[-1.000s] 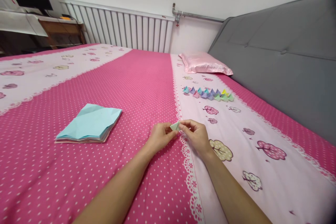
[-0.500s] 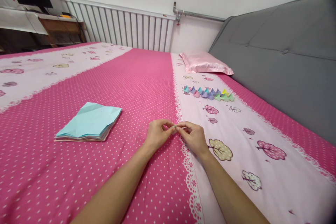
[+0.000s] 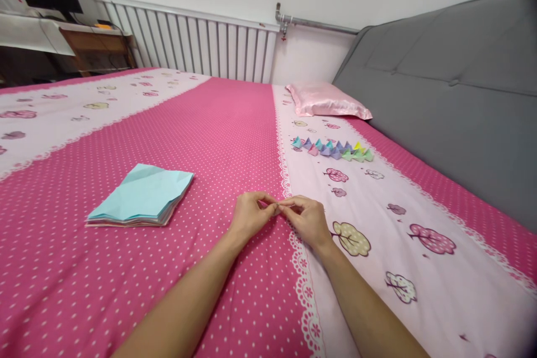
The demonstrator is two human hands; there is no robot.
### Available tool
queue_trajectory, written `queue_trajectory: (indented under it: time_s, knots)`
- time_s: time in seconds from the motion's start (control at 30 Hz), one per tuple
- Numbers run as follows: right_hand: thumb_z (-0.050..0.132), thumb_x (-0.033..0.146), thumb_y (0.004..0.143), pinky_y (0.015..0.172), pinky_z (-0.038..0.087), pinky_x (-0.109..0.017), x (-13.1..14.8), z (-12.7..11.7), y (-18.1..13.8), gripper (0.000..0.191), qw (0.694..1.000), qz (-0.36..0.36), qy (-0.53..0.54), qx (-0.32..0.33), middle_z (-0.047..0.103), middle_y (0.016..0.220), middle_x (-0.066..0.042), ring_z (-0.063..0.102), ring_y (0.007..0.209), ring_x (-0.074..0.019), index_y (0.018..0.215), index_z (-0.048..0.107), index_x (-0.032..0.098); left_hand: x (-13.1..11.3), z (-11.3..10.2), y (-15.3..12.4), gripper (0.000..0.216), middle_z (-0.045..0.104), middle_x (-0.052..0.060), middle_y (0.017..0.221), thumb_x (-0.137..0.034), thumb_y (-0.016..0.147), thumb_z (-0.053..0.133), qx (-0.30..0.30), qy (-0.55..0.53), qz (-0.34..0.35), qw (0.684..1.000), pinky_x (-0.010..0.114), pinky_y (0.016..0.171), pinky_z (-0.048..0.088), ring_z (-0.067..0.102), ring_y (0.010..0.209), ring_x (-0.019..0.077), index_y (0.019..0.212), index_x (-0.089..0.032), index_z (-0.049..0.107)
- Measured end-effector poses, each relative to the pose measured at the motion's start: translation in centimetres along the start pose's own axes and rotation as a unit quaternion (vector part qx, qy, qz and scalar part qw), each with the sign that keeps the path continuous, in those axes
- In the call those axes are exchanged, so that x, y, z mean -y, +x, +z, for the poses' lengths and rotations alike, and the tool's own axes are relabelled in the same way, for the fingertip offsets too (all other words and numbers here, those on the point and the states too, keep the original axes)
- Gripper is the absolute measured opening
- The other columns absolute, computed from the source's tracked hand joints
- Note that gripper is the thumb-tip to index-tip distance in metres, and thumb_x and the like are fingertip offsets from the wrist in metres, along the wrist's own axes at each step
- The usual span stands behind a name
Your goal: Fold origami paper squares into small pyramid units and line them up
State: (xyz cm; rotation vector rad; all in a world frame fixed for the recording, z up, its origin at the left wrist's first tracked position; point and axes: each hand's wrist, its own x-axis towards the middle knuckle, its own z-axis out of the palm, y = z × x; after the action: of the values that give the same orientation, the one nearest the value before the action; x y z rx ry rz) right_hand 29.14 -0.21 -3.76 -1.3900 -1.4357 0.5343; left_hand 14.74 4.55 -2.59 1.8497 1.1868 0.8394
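My left hand (image 3: 248, 215) and my right hand (image 3: 307, 218) meet fingertip to fingertip low over the pink dotted bedsheet (image 3: 226, 140). Between the fingers sits a small folded piece of pale paper (image 3: 277, 206), almost wholly hidden by them. To the left lies a stack of square coloured papers (image 3: 141, 200) with a light blue, creased sheet on top. Farther off on the pale strip of the sheet stands a row of several small folded paper pieces (image 3: 333, 149) in blue, purple, pink, green and yellow.
A pink satin pillow (image 3: 326, 100) lies at the head of the bed beside the grey padded headboard (image 3: 453, 84). A white radiator (image 3: 188, 45) runs along the far wall. A wooden desk (image 3: 94, 47) with a dark screen stands at the far left.
The small folded paper, plainly visible between my fingertips a second ago, is now pinched flat and nearly hidden. Both hands have sunk slightly toward the sheet.
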Motion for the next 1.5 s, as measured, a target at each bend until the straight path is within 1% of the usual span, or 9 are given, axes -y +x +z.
queue_trajectory:
  time_s: [0.17,0.33,0.6,0.77,0.83,0.93,1.0,1.27,1.5]
  knots:
    - [0.062,0.027,0.071,0.064,0.051,-0.029,-0.3,0.0,0.1,0.013,1.000,0.012,0.002,-0.004,0.070,0.074,-0.005,0.064,0.065,-0.0181,0.074,0.072,0.020,0.1,0.0,0.1,0.017,0.065,0.003,0.058,-0.024,0.066,0.056,-0.002,0.002,-0.009,1.000,0.023,0.051,0.040,0.055,0.051,0.0126,0.071,-0.016,0.070]
    - [0.061,0.029,0.071,0.061,0.050,-0.029,-0.3,0.0,0.1,0.015,0.999,0.053,0.003,-0.005,0.071,0.073,-0.005,0.065,0.063,-0.0183,0.075,0.071,0.019,0.0,-0.1,0.2,0.017,0.066,0.004,0.060,-0.024,0.066,0.056,-0.007,0.017,-0.027,0.999,0.023,0.051,0.040,0.056,0.053,0.0136,0.070,-0.015,0.070]
    - [0.060,0.030,0.071,0.059,0.050,-0.027,-0.9,0.1,0.1,0.014,0.996,0.086,0.014,-0.003,0.070,0.069,-0.004,0.066,0.062,-0.0182,0.072,0.065,0.017,0.5,0.0,0.4,0.013,0.067,0.004,0.065,-0.022,0.065,0.056,-0.025,0.046,-0.028,0.998,0.023,0.056,0.042,0.058,0.059,0.0139,0.067,-0.016,0.068]
    - [0.056,0.028,0.074,0.060,0.050,-0.026,-1.3,0.1,0.1,0.010,0.997,0.078,0.007,0.018,0.066,0.069,-0.003,0.065,0.062,-0.0165,0.074,0.059,0.018,0.7,0.0,0.5,0.012,0.066,0.004,0.066,-0.020,0.065,0.054,-0.029,0.061,-0.017,0.998,0.024,0.057,0.042,0.058,0.060,0.0139,0.066,-0.016,0.066]
    - [0.054,0.026,0.075,0.059,0.049,-0.025,-1.2,0.1,0.1,0.009,0.997,0.071,0.017,0.021,0.065,0.072,-0.002,0.065,0.062,-0.0152,0.080,0.057,0.019,0.9,0.1,0.5,0.012,0.066,0.004,0.065,-0.019,0.065,0.054,-0.028,0.058,-0.015,0.998,0.023,0.057,0.042,0.058,0.060,0.0138,0.066,-0.015,0.065]
    - [0.050,0.021,0.076,0.060,0.049,-0.024,-0.8,0.0,0.0,0.020,0.998,0.052,0.006,0.034,0.062,0.077,0.000,0.065,0.063,-0.0135,0.095,0.056,0.022,1.0,0.1,0.6,0.013,0.065,0.003,0.065,-0.018,0.065,0.052,-0.027,0.051,-0.011,0.998,0.023,0.056,0.041,0.056,0.059,0.0132,0.069,-0.015,0.064]
    - [0.046,0.018,0.078,0.062,0.048,-0.025,-0.6,-0.1,-0.1,0.024,0.998,0.035,-0.024,0.051,0.060,0.077,0.001,0.064,0.063,-0.0130,0.098,0.057,0.024,1.0,0.2,0.5,0.013,0.064,0.003,0.066,-0.017,0.065,0.051,-0.028,0.050,-0.006,0.998,0.023,0.056,0.040,0.056,0.059,0.0129,0.071,-0.015,0.063]
    - [0.040,0.013,0.078,0.062,0.045,-0.025,-0.3,-0.3,-0.1,0.020,0.995,0.002,-0.075,0.072,0.061,0.076,0.001,0.061,0.061,-0.0126,0.087,0.055,0.023,0.6,0.1,0.4,0.007,0.059,0.000,0.065,-0.015,0.064,0.048,-0.034,0.079,0.004,0.996,0.022,0.052,0.035,0.051,0.057,0.0117,0.067,-0.017,0.053]
    - [0.039,0.012,0.077,0.061,0.042,-0.024,-0.2,-0.4,0.0,0.017,0.989,-0.017,-0.125,0.080,0.060,0.074,0.002,0.059,0.063,-0.0133,0.083,0.051,0.023,0.9,0.2,0.2,0.008,0.058,0.000,0.065,-0.016,0.066,0.046,-0.015,0.126,0.035,0.991,0.022,0.054,0.034,0.050,0.057,0.0109,0.067,-0.018,0.053]
